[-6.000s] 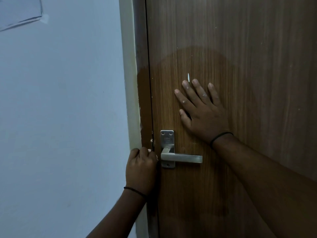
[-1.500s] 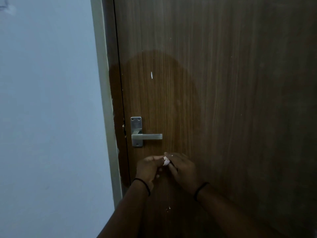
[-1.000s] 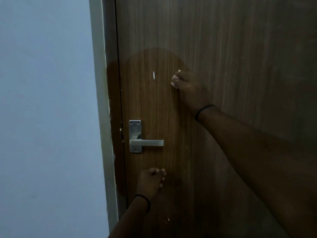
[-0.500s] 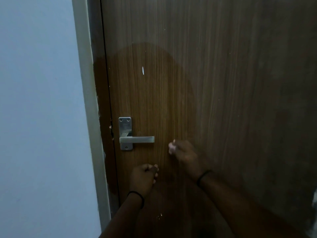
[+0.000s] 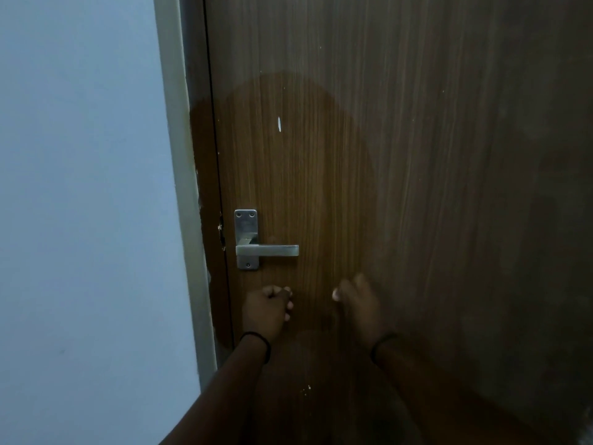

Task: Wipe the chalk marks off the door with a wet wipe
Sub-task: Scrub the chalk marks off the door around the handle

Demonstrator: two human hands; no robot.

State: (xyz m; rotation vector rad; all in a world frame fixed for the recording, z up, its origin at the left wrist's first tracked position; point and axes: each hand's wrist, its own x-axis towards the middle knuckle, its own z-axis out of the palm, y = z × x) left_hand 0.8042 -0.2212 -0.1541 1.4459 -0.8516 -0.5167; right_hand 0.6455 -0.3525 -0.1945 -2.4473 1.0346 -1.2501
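Chalk marks [image 5: 279,124] are surviving: right hand [image 5: 357,303], grip unclear, has been dropping below them; left hand [image 5: 266,308] is staying fisted.

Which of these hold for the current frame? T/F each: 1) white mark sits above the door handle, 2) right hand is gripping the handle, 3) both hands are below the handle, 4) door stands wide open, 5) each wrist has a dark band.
1) The white mark sits above the door handle. True.
2) The right hand grips the handle. False: it is below and to the right of the lever, apart from it, blurred.
3) Both hands are below the handle. True: the left hand is below it too, fingers curled.
4) The door stands wide open. False: it sits closed against its frame.
5) Each wrist has a dark band. True.
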